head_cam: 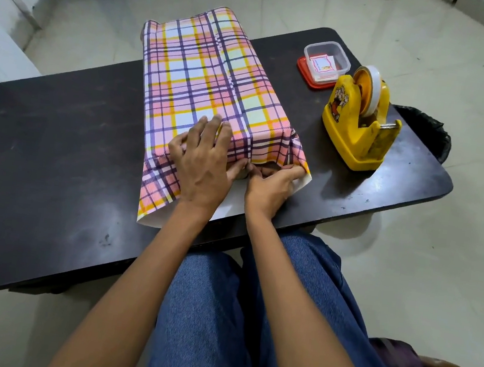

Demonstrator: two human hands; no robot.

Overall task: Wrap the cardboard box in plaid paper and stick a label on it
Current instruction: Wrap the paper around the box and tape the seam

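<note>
Dark and scuffed, the surface [58,130] stretched wide to the left of the parcel. Plaid paper [206,66] covered the cardboard box [268,166] (only a brown sliver showed at the near, open end) and overhung the far edge. The left hand [204,160] pressed flat on the near top edge, fingers straight. The right hand [270,187] had its fingers clamped on the side flap. A tape dispenser [361,118] stood by the right edge.
</note>
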